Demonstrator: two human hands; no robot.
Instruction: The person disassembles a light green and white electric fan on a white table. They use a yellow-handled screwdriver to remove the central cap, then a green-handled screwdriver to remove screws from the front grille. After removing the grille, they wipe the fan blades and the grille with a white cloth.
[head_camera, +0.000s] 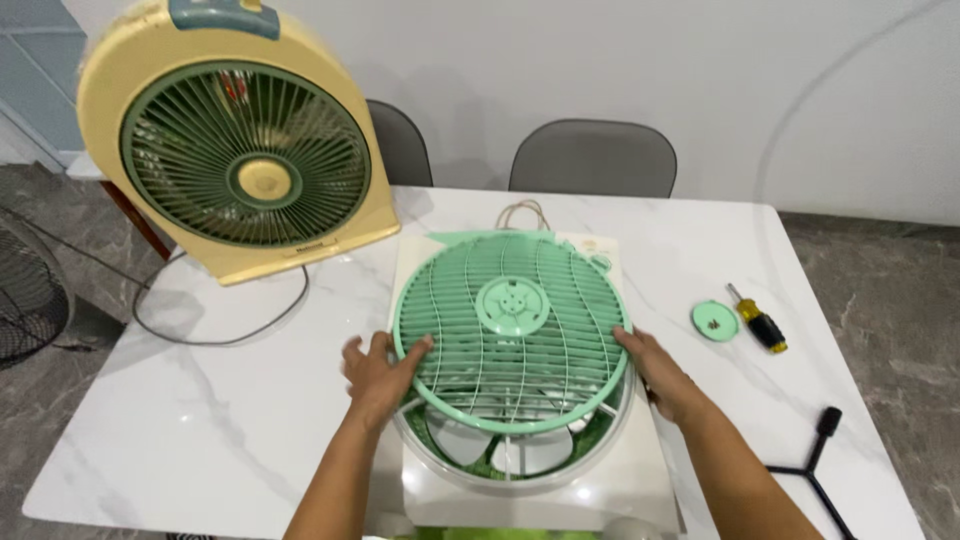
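Between both hands — grille face-up, tilted.

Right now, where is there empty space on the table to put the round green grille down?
Bare marble lies left of the left hand, below the grey cord, and between the white fan body and the small green cap. Crowded: the yellow fan corner and by the screwdriver.

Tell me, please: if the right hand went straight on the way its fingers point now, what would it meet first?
The right hand points up-left along the rim of the green round grille it holds. Going straight, it would probably meet that grille first, though depth is unclear.
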